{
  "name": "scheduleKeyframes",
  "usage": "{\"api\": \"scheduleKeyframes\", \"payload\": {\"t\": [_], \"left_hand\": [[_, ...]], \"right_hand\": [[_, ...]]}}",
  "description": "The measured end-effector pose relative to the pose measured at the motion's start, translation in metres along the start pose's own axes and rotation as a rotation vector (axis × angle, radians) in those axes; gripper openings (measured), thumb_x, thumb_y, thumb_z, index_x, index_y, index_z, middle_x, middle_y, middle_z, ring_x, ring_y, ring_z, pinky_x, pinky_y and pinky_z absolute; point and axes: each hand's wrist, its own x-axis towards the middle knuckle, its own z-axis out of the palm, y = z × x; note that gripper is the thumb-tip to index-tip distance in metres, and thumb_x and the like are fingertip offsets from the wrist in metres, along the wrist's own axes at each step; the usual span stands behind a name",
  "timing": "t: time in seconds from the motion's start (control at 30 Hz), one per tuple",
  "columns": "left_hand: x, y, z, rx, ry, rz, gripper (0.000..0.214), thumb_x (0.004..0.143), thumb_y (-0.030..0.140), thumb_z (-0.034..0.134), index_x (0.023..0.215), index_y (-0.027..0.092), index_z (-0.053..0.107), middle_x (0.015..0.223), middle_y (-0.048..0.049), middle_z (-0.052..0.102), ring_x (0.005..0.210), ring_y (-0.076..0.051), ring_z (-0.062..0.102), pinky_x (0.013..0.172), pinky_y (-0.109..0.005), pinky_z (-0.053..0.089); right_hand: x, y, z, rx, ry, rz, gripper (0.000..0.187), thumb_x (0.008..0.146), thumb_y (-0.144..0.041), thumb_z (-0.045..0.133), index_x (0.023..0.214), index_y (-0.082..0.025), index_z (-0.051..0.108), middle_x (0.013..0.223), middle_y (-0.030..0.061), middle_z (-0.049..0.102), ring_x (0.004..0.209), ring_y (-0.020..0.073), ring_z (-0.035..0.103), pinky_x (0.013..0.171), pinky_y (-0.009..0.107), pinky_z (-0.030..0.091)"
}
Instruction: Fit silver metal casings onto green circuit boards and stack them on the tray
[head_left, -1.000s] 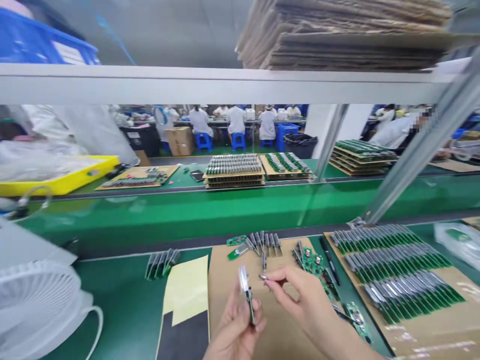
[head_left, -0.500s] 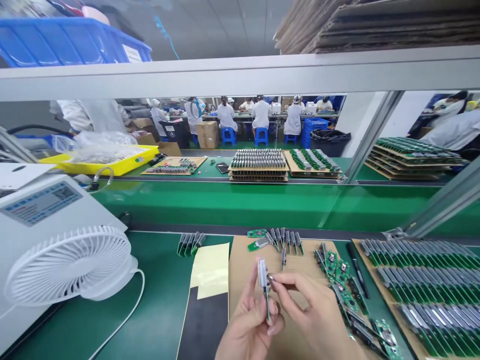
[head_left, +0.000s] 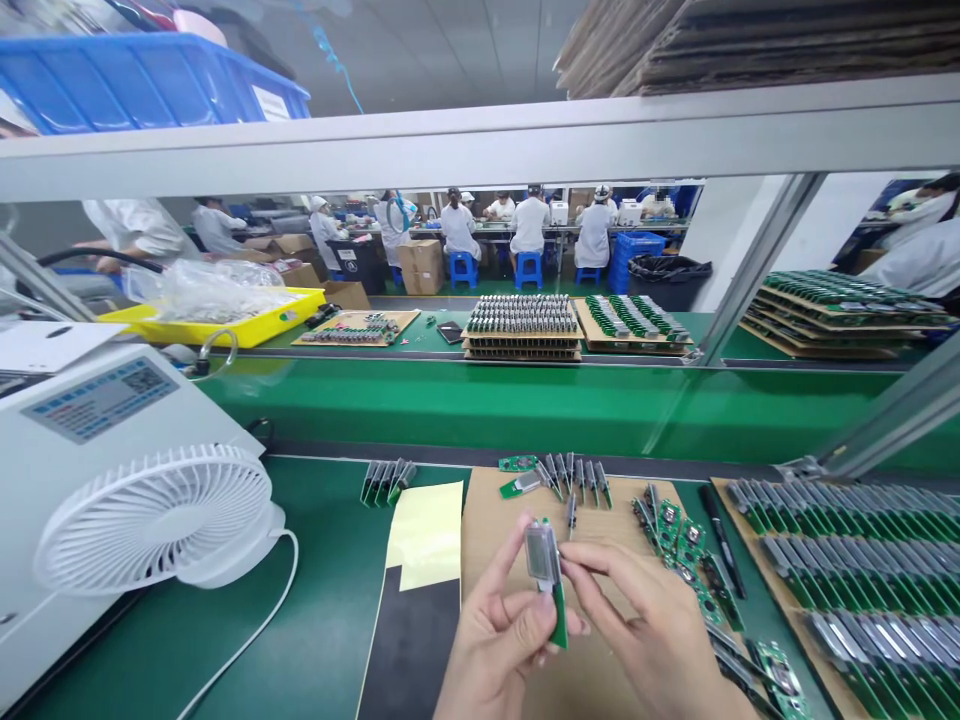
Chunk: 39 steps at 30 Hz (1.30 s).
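Board (head_left: 550, 580) now turned flat-on, left hand (head_left: 499, 645) pinching it (right hand (head_left: 649, 640) touching)

Left hand (head_left: 495, 640) and right hand (head_left: 660, 640) are cut off by the bottom edge. The left thumb hides part of the green board (head_left: 557, 612). The right fingers' grip is unclear. Rows of boards (head_left: 847, 560) run past the right edge.

Over the near part of the cardboard sheet (head_left: 491, 510), the left hand (head_left: 499, 650) and right hand (head_left: 652, 640) hold a circuit board (head_left: 546, 570). A short row of boards (head_left: 577, 477) lies on its far edge. A fan (head_left: 154, 515) stands well left, a large batch of boards (head_left: 847, 560) lies right, and the conveyor belt (head_left: 487, 405) runs behind.
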Motion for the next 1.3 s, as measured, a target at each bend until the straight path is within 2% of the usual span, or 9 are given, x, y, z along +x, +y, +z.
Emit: {"api": "scheduleKeyframes", "payload": {"t": [0.1, 0.23, 0.37, 0.5, 0.63, 0.87, 1.13, 1.3], "left_hand": [[-0.007, 0.005, 0.007, 0.165, 0.101, 0.072, 0.077, 0.069, 0.036, 0.083, 0.138, 0.022, 0.053, 0.062, -0.0043, 0.073, 0.058, -0.012, 0.061, 0.059, -0.02, 0.045], [-0.016, 0.01, 0.019, 0.281, 0.234, 0.127, 0.077, 0.064, 0.042, 0.083, 0.134, 0.019, 0.058, 0.062, -0.0043, 0.075, 0.065, -0.017, 0.068, 0.067, -0.024, 0.053], [-0.018, 0.009, 0.022, 0.354, 0.305, 0.182, 0.077, 0.062, 0.045, 0.083, 0.131, 0.022, 0.06, 0.062, -0.0012, 0.075, 0.064, -0.016, 0.067, 0.071, -0.022, 0.054], [-0.019, 0.005, 0.021, 0.408, 0.335, 0.228, 0.075, 0.062, 0.047, 0.082, 0.13, 0.023, 0.061, 0.062, -0.0001, 0.075, 0.066, -0.015, 0.067, 0.077, -0.022, 0.055], [-0.021, 0.007, 0.025, 0.42, 0.336, 0.216, 0.072, 0.063, 0.047, 0.081, 0.128, 0.024, 0.063, 0.064, -0.0004, 0.076, 0.067, -0.016, 0.066, 0.083, -0.024, 0.054], [-0.022, 0.008, 0.027, 0.44, 0.345, 0.22, 0.071, 0.064, 0.044, 0.081, 0.129, 0.021, 0.063, 0.062, 0.0002, 0.074, 0.063, -0.016, 0.062, 0.077, -0.025, 0.054], [-0.024, 0.008, 0.026, 0.426, 0.342, 0.231, 0.065, 0.065, 0.043, 0.082, 0.126, 0.028, 0.065, 0.058, 0.0035, 0.071, 0.061, -0.012, 0.056, 0.072, -0.019, 0.05], [-0.021, 0.007, 0.022, 0.423, 0.309, 0.201, 0.073, 0.063, 0.045, 0.082, 0.13, 0.023, 0.062, 0.058, 0.001, 0.073, 0.065, -0.017, 0.064, 0.076, -0.026, 0.054]], "right_hand": [[0.003, -0.004, -0.004, 0.175, -0.035, 0.188, 0.016, 0.091, -0.027, 0.06, 0.094, -0.027, 0.075, 0.079, 0.0004, 0.075, 0.069, 0.0148, 0.07, 0.063, 0.019, 0.054], [0.01, -0.007, -0.008, 0.543, -0.17, 0.489, 0.02, 0.085, -0.04, 0.067, 0.094, -0.027, 0.079, 0.084, 0.004, 0.077, 0.077, 0.018, 0.07, 0.068, 0.024, 0.056], [0.013, -0.007, -0.007, 0.755, -0.23, 0.637, 0.027, 0.08, -0.046, 0.073, 0.098, -0.027, 0.079, 0.08, 0.004, 0.076, 0.07, 0.0148, 0.064, 0.067, 0.024, 0.053], [0.013, -0.009, -0.007, 0.809, -0.238, 0.676, 0.027, 0.078, -0.046, 0.075, 0.098, -0.028, 0.079, 0.082, 0.004, 0.076, 0.073, 0.0147, 0.063, 0.069, 0.024, 0.051], [0.014, -0.011, -0.008, 0.817, -0.245, 0.675, 0.027, 0.078, -0.044, 0.075, 0.098, -0.028, 0.079, 0.085, 0.0055, 0.076, 0.076, 0.0174, 0.064, 0.07, 0.027, 0.051], [0.013, -0.011, -0.009, 0.814, -0.241, 0.672, 0.029, 0.077, -0.046, 0.074, 0.099, -0.027, 0.079, 0.089, 0.0069, 0.076, 0.078, 0.0201, 0.065, 0.072, 0.031, 0.052], [0.013, -0.01, -0.011, 0.893, -0.27, 0.653, 0.022, 0.081, -0.037, 0.073, 0.102, -0.03, 0.078, 0.087, 0.0034, 0.076, 0.073, 0.0139, 0.062, 0.07, 0.024, 0.05], [0.014, -0.01, -0.011, 0.857, -0.262, 0.647, 0.021, 0.082, -0.039, 0.073, 0.099, -0.028, 0.078, 0.081, 0.0021, 0.075, 0.07, 0.0121, 0.062, 0.067, 0.02, 0.05]]}}
